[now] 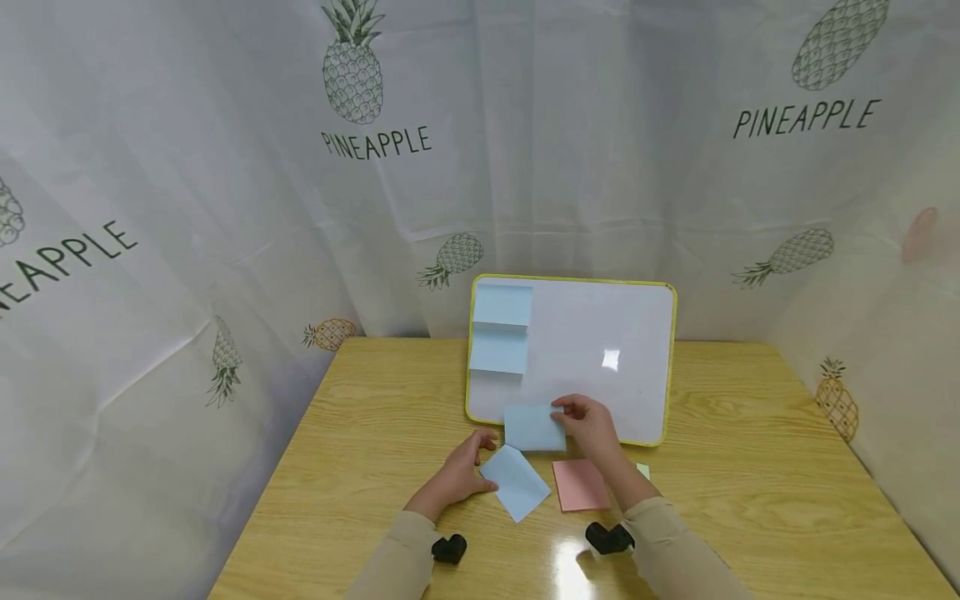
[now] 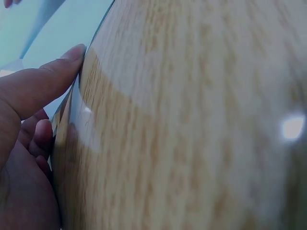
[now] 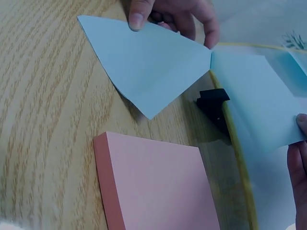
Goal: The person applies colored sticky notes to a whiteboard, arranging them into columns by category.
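Observation:
My right hand [image 1: 590,427] pinches a light blue sticky note [image 1: 531,428] by its right edge, in front of the lower edge of a yellow-framed whiteboard [image 1: 592,358]. Lower and to the left, my left hand [image 1: 456,473] holds another piece of blue sticky paper [image 1: 517,487], tilted like a diamond. In the right wrist view, the left thumb [image 3: 138,18] lies over this paper [image 3: 148,67], with fingers behind it. One corner of it meets the right hand's note [image 3: 259,98]. Two blue notes, an upper one [image 1: 502,305] and a lower one [image 1: 498,350], stick to the board's left side.
A thick pink sticky-note pad [image 1: 581,485] lies on the wooden table [image 1: 360,417] by my right forearm. Part of a pale green piece [image 1: 642,471] shows beyond that arm. A black foot [image 3: 215,108] supports the board's lower edge. Pineapple-print curtains [image 1: 585,167] surround the table.

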`<act>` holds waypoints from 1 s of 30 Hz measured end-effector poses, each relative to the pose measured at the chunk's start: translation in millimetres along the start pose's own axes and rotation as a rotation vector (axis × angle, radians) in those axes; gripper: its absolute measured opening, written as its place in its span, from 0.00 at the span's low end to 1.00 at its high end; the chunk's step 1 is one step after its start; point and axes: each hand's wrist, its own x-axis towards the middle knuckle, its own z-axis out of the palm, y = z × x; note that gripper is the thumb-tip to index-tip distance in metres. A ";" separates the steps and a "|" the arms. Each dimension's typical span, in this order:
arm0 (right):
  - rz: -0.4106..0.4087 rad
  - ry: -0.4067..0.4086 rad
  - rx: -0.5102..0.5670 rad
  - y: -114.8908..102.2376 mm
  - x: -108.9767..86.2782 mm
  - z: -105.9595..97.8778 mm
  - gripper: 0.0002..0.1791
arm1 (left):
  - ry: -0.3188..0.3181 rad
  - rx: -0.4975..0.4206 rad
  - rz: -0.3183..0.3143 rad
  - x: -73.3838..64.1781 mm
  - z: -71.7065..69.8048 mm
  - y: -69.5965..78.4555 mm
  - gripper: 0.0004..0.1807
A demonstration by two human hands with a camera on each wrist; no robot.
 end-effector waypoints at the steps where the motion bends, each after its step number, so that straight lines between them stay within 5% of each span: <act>1: -0.002 0.000 -0.002 -0.5 -0.4 -1.1 0.09 | 0.002 0.004 0.001 0.2 0.1 0.3 0.39; 9: -0.007 0.039 0.019 -4.5 -2.5 -8.1 0.09 | 0.016 0.042 0.012 0.4 1.1 -0.5 0.34; 14: -0.001 0.026 0.044 -6.8 -5.4 -9.2 0.10 | 0.028 0.147 0.010 -1.4 1.9 -0.2 0.27; 30: 0.018 -0.026 0.044 -10.7 -14.6 -10.1 0.07 | 0.135 0.316 -0.091 -8.4 -0.8 7.1 0.20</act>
